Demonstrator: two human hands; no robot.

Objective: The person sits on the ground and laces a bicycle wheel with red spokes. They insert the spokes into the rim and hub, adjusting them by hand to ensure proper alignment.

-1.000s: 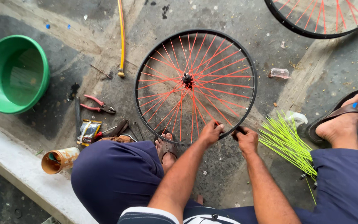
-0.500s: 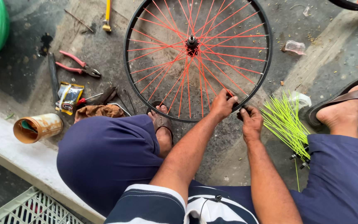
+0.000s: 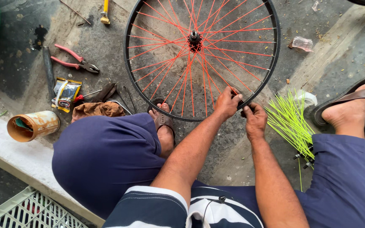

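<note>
Both hands, left (image 3: 227, 103) and right (image 3: 255, 120), on black wheel rim (image 3: 275, 63).

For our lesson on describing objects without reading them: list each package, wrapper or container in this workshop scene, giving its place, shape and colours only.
Foil sachet: on the ground left of the wheel, below the red pliers; flat, yellow, silver and dark.
Tin can: lying on its side by the kerb, far left; rusty cream cylinder, open end.
Clear plastic wrapper: right of the wheel's rim; crumpled, see-through.
No signs or screens.
</note>
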